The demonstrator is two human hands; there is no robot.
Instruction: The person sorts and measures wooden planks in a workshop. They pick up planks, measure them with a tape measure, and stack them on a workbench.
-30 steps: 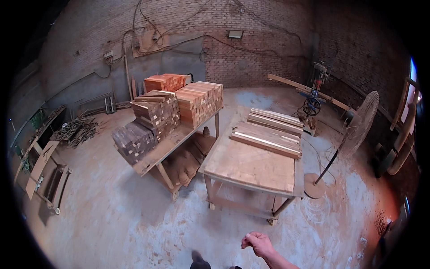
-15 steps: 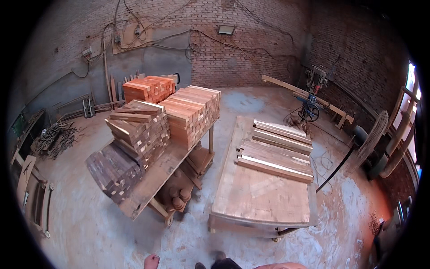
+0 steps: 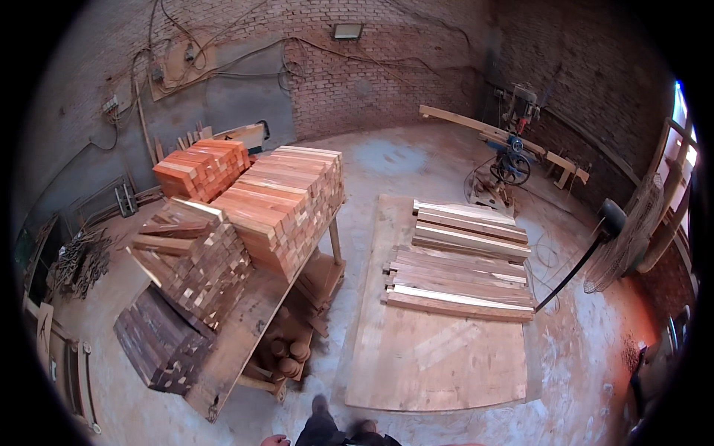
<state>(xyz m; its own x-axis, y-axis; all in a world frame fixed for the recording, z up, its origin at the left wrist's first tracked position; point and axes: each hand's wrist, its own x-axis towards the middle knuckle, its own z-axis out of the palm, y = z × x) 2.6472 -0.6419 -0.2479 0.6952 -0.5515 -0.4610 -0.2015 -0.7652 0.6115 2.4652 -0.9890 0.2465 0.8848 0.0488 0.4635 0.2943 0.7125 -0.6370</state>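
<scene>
Only the top of my left hand [image 3: 275,441] shows at the lower edge, left of my legs [image 3: 320,430]; its fingers are mostly cut off, and nothing is seen in it. My right hand is out of view. Nearest ahead is a low table with a pale plywood top [image 3: 439,364]. Across its far half lie several planed wood pieces [image 3: 468,264] side by side, some with notched left ends. Left of it stands a wooden work table [image 3: 245,327] stacked with reddish-brown square timbers [image 3: 275,186], mixed brown timbers [image 3: 212,256] and dark timbers [image 3: 160,334]. Neither table is touched.
A drill-like machine with a blue handwheel [image 3: 512,160] stands at the back right beside a long beam [image 3: 457,123]. Round wood pieces [image 3: 290,357] sit under the left table. A black-headed stand [image 3: 611,217] leans at right. Scrap sticks [image 3: 82,256] lie at far left.
Both tables now appear nearer and lower, and my feet and legs show more. My left hand has dropped toward the lower edge; my right arm has nearly left the picture.
</scene>
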